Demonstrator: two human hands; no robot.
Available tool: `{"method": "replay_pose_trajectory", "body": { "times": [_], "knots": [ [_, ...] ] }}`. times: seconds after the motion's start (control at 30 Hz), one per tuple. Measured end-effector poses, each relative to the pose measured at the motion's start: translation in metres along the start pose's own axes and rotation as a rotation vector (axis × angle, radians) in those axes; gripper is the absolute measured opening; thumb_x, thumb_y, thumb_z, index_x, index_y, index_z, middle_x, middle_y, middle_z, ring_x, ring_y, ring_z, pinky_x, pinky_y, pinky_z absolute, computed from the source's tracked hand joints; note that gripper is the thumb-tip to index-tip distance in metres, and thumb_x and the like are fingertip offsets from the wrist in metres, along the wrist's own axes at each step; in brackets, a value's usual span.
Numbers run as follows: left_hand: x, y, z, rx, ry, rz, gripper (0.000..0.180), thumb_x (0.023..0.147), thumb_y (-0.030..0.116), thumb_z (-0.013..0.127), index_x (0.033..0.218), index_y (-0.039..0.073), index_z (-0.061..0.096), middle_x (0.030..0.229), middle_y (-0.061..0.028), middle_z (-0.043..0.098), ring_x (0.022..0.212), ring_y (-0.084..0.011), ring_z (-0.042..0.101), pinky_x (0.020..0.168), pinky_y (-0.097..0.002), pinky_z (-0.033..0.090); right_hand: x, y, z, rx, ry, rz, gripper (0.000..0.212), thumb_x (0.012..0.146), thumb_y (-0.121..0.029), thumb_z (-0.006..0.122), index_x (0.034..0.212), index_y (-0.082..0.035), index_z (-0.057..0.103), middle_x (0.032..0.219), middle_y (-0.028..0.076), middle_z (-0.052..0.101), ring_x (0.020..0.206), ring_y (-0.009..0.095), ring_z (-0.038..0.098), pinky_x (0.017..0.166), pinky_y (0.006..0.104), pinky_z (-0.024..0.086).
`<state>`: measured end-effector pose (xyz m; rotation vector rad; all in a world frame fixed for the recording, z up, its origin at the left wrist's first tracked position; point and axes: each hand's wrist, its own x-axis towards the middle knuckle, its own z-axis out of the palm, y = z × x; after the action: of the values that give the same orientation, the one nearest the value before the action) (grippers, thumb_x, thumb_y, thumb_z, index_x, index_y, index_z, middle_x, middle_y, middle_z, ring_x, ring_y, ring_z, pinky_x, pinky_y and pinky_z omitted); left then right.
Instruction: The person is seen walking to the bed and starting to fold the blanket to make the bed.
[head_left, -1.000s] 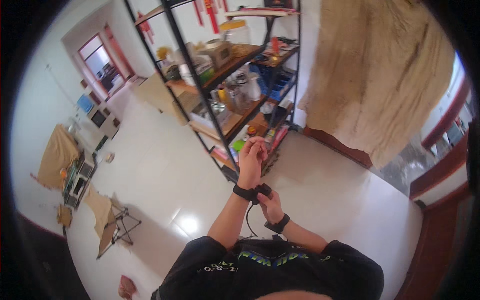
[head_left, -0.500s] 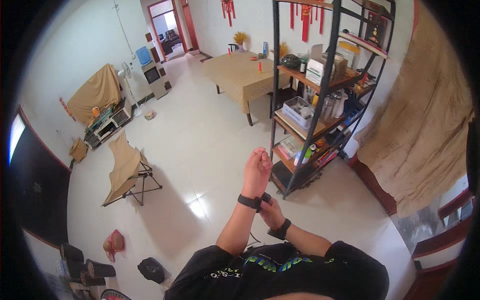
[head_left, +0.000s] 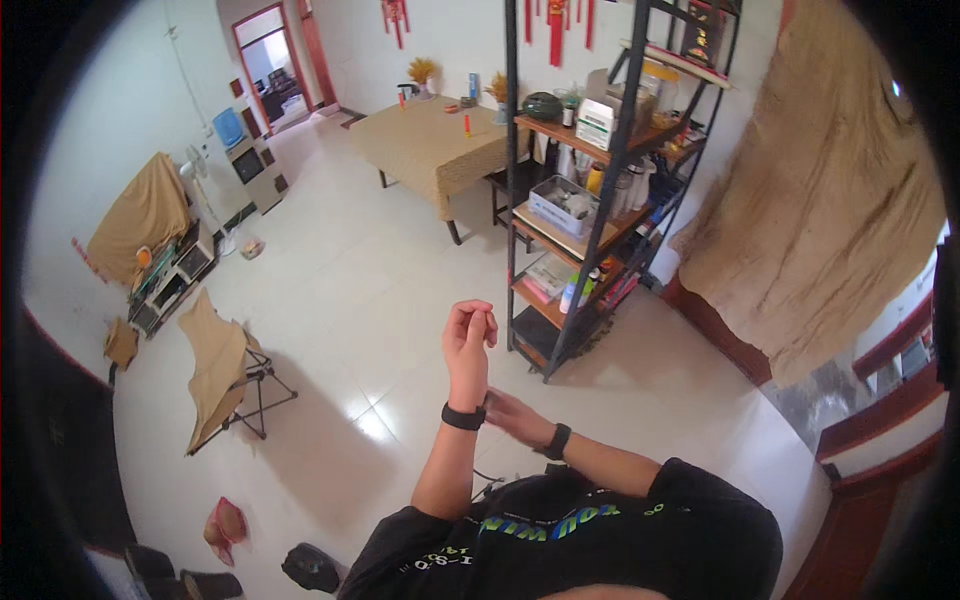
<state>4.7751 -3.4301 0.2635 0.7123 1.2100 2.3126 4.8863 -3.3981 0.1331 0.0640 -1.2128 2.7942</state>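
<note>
My left hand (head_left: 470,335) is raised in front of my chest, its fingers curled in a loose fist with nothing visible in them. A black wristband (head_left: 462,417) wraps its wrist. My right hand (head_left: 515,418) reaches across to that wrist, at the band's right side. Its fingers are blurred and partly hidden behind the left wrist, so their grip does not show. Another black wristband (head_left: 556,441) circles my right wrist. A thin dark cable (head_left: 488,478) shows below, between my forearms.
A black-framed shelf (head_left: 565,235) with boxes and bottles stands ahead right. Beyond it is a cloth-covered table (head_left: 420,150). A tan folding chair (head_left: 215,365) stands left, with a pink bag (head_left: 225,530) and a black bag (head_left: 311,568) on the floor. Brown cloth (head_left: 810,210) hangs at right.
The view has swung right, so the room sits further left. My right hand has slid lower along the left wrist, and its fingers now blur. The left hand has turned slightly, still curled.
</note>
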Motion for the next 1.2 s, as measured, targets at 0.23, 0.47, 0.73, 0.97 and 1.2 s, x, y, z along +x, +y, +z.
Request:
{"method": "replay_pose_trajectory", "body": {
  "times": [0.23,0.47,0.73,0.97,1.2],
  "knots": [
    [-0.001,-0.153,-0.038,1.519,-0.491,0.210,0.018,0.080,0.015,0.062,0.095,0.005,0.063,0.082,-0.0146,0.066,0.075,-0.0297,0.067,0.065,-0.0415,0.052,-0.036,-0.054,-0.016,-1.216,0.359,-0.379,0.027,0.086,-0.016,0.069,0.107,-0.003,0.058,0.103,0.011,0.060,0.095,0.026,0.059,0.085,0.0358,0.048],
    [-0.046,-0.322,-0.099,1.505,-0.872,-0.135,0.020,0.081,0.026,0.060,0.085,0.008,0.067,0.085,-0.0154,0.070,0.079,-0.0319,0.069,0.068,-0.0422,0.056,-0.050,-0.025,-0.067,-1.396,0.246,-0.316,0.026,0.080,-0.015,0.071,0.098,-0.002,0.058,0.104,0.014,0.054,0.099,0.033,0.055,0.082,0.0415,0.048],
    [-0.069,-0.344,-0.102,1.611,-0.827,-0.120,0.022,0.082,0.028,0.060,0.086,0.007,0.067,0.085,-0.0155,0.070,0.080,-0.0321,0.069,0.068,-0.0421,0.056,-0.066,-0.034,-0.084,-1.430,0.197,-0.120,0.026,0.081,-0.019,0.069,0.097,-0.004,0.056,0.099,0.014,0.058,0.087,0.031,0.061,0.075,0.0407,0.051],
    [-0.071,-0.350,-0.100,1.640,-0.796,-0.099,0.023,0.083,0.029,0.059,0.086,0.007,0.067,0.086,-0.0155,0.070,0.081,-0.0323,0.070,0.068,-0.0420,0.056,-0.065,-0.048,-0.092,-1.372,0.151,0.101,0.023,0.081,-0.020,0.069,0.090,-0.005,0.055,0.093,0.013,0.058,0.091,0.031,0.058,0.076,0.0420,0.049],
    [-0.071,-0.364,-0.098,1.646,-0.793,-0.065,0.025,0.083,0.029,0.058,0.087,0.006,0.066,0.086,-0.0156,0.070,0.082,-0.0324,0.070,0.069,-0.0420,0.056,-0.063,-0.043,-0.092,-1.088,0.304,0.068,0.019,0.080,-0.016,0.072,0.079,-0.001,0.060,0.085,0.012,0.060,0.087,0.031,0.056,0.077,0.0392,0.046]
  ]
}}
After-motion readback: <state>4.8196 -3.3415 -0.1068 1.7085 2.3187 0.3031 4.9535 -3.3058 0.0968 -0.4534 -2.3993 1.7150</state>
